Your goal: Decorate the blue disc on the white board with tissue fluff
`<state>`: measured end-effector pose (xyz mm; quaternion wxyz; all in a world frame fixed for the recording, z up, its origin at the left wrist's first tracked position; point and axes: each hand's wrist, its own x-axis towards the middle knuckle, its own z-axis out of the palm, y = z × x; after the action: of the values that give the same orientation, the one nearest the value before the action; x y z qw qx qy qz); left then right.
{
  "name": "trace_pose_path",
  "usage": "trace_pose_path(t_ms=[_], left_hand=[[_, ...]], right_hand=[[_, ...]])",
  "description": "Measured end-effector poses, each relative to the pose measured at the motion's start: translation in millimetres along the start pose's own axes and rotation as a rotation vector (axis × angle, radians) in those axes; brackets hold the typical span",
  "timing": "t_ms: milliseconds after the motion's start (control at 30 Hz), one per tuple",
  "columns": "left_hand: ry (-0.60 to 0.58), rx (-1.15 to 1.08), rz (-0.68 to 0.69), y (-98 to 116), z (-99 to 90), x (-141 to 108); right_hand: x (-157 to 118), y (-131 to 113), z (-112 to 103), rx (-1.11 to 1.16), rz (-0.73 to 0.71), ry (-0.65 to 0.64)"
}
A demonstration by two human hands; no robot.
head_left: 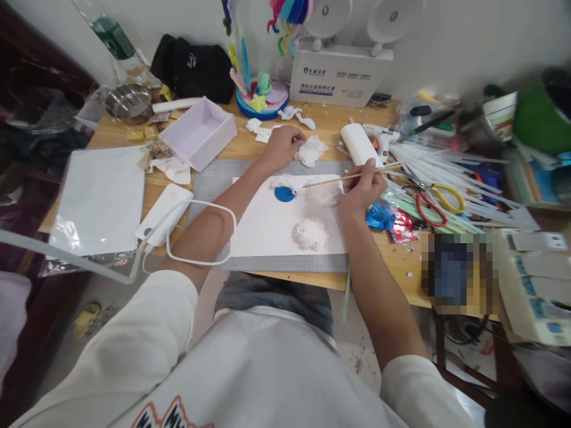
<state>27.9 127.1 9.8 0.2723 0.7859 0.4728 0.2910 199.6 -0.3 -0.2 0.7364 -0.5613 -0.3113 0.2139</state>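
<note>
My right hand (366,185) pinches a thin wooden stick (332,181), its tip pointing left over a white sheet (263,229). On the sheet lie a blue round piece (284,193) with white fluffy stuff along its edge, a fluffy white patch (322,193) under the stick, and another pale fluffy pile (309,235) nearer me. My left hand (285,147) reaches past the sheet with fingers curled together beside a crumpled white tissue (312,151). Whether the fingers grip the tissue's edge is hard to see.
A grey cutting mat (209,178) lies under the sheet. Left stand a lilac box (200,134) and a white power bank (165,214) with a cable. Right are a white roll (360,144), a glue gun (386,139), clear glue sticks (464,178) and scissors (439,202).
</note>
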Motion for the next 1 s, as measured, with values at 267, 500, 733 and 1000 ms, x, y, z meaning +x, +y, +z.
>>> trace_pose_path(t_ms=[267,500,733,1000], left_hand=[[0.146,-0.441,-0.205,2.7,-28.8,-26.5],[0.067,-0.441,-0.281,-14.7,-68.5,-91.0],[-0.221,-0.373,-0.253,-17.7,-81.3,-131.4],[-0.32,-0.179,-0.113,-7.2,-68.4,-125.3]], right_hand=[[-9.8,-11.6,-0.3,0.036,-0.038,-0.105],[-45.5,-27.1,7.0,-0.02,-0.052,-0.449],[-50.8,-17.5,10.8,-0.043,-0.053,-0.461],[-47.0,-16.4,10.3,-0.114,-0.057,-0.381]])
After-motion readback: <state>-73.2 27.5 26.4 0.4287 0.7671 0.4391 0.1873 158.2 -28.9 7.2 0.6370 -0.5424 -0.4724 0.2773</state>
